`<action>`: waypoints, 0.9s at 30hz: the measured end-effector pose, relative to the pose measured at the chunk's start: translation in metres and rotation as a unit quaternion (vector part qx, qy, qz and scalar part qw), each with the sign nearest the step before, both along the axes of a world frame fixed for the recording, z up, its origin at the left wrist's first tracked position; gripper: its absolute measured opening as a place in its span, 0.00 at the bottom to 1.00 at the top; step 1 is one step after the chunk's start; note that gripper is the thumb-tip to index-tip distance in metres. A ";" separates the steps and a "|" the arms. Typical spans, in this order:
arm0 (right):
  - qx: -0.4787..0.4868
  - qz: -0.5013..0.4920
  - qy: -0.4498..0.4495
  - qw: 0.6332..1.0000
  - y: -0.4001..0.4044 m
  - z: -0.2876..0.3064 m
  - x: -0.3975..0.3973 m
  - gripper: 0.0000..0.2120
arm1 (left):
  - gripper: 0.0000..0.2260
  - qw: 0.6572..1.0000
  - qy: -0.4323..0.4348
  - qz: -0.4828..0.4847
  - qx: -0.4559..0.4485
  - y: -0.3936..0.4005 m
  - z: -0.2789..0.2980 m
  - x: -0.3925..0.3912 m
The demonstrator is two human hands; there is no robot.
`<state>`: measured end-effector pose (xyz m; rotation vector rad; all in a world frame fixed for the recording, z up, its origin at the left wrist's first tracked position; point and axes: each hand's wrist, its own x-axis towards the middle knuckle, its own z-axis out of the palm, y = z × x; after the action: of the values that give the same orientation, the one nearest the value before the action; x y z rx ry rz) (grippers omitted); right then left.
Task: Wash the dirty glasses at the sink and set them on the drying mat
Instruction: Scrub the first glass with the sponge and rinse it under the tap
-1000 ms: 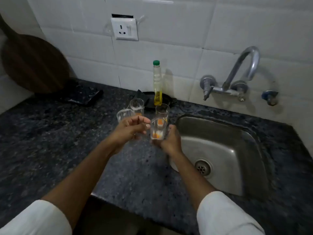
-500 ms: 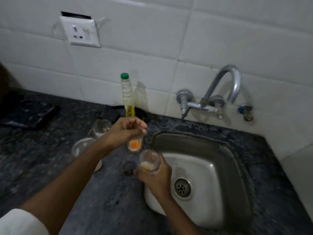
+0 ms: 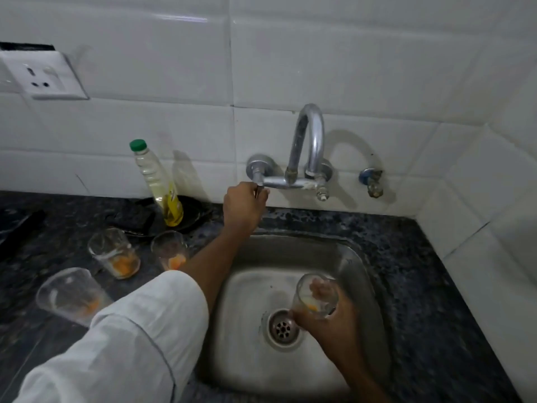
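Observation:
My right hand [image 3: 328,321] holds a clear glass [image 3: 315,296] with orange dregs, tilted over the steel sink [image 3: 357,274] near the drain [image 3: 283,328]. My left hand [image 3: 244,203] reaches to the back wall and grips the left tap handle [image 3: 257,177] of the chrome faucet [image 3: 309,141]. No water is running that I can see. Three more dirty glasses stand on the dark granite counter left of the sink: one near the front [image 3: 68,295], one in the middle [image 3: 113,253], and one beside my left forearm [image 3: 168,250].
A green-capped bottle of yellow liquid [image 3: 157,184] stands on a black pan [image 3: 191,215] against the tiled wall. A wall socket [image 3: 40,75] sits at upper left. A small blue valve [image 3: 370,181] projects right of the faucet. A dark flat object [image 3: 17,228] lies far left.
My left hand let go of a glass on the counter and reached up to the tap handle. My right hand carried its glass out over the sink. The view swung right.

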<state>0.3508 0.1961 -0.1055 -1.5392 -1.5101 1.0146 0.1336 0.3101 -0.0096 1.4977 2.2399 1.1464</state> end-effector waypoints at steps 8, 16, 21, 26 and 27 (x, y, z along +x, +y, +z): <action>0.003 0.010 0.027 1.000 0.034 0.024 -0.015 0.31 | 0.17 0.997 -0.070 0.014 0.035 0.008 -0.014 -0.005; 0.046 0.015 0.040 0.998 0.063 0.056 -0.040 0.25 | 0.10 0.978 -0.201 0.030 0.053 0.005 -0.011 -0.004; 0.061 0.002 0.030 0.998 0.076 0.067 -0.047 0.25 | 0.08 0.925 -0.373 0.044 0.056 0.003 -0.012 -0.006; 0.070 -0.007 0.010 0.998 0.082 0.071 -0.048 0.27 | 0.11 0.913 -0.405 0.033 0.047 0.005 -0.014 -0.008; 0.070 -0.007 0.008 0.998 0.081 0.072 -0.048 0.27 | 0.12 0.912 -0.405 0.032 0.053 0.004 -0.014 -0.007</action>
<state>0.3032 0.2774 -0.0340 -1.4380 -1.5235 0.8930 0.1262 0.3138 -0.0236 0.7395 1.6619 1.5556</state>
